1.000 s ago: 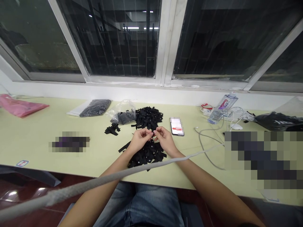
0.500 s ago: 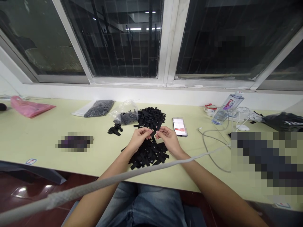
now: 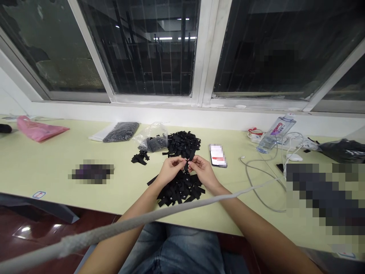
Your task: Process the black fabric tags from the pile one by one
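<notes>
Above the work table, my left hand [image 3: 172, 170] and my right hand [image 3: 203, 171] come together, thumbs and fingers pinched. Between their fingertips is a short black fabric strip [image 3: 192, 153], its upper end sticking up by my right fingers. Any small part in the pinch is hidden. Right below lies a near pile of black fabric strips [image 3: 181, 189], some with small shiny metal bits. Just beyond my hands is a far pile of similar strips [image 3: 184, 141]. A smaller clump of strips [image 3: 140, 157] lies off to the left.
An open clear plastic bag [image 3: 154, 141] of small dark pieces touches the far pile. A filled bag [image 3: 121, 132] and a pink bag [image 3: 41, 129] lie left. Rightward are a phone [image 3: 218, 155], a bottle [image 3: 276, 133] and cables [image 3: 247, 179]. One thick grey cable [image 3: 137, 220] crosses before my arms.
My fingertips have drawn closer together around the black strip. The whole view has shifted slightly; the piles look the same.
</notes>
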`<control>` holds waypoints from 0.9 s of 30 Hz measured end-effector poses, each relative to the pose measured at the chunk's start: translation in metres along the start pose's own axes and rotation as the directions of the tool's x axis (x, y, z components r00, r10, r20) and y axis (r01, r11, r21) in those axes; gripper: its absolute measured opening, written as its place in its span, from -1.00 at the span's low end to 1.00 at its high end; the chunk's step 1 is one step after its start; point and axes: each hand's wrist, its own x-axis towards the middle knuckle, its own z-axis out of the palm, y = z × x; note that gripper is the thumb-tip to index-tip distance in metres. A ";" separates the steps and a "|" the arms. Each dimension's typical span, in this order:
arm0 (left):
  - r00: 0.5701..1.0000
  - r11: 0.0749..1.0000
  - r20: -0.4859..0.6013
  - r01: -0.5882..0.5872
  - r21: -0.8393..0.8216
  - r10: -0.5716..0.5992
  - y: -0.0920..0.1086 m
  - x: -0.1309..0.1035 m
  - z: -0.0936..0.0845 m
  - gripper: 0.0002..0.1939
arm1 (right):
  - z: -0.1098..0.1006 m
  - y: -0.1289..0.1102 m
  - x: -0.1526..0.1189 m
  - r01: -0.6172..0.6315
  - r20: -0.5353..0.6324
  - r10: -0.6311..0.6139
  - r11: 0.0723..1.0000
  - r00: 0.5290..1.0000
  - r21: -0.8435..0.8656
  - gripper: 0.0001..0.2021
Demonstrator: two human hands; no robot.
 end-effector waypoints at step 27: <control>0.998 0.988 0.025 -0.068 0.136 0.065 -0.003 -0.004 0.005 -0.69 | -0.005 0.007 0.003 0.047 0.000 -0.048 0.997 0.999 -0.065 -0.76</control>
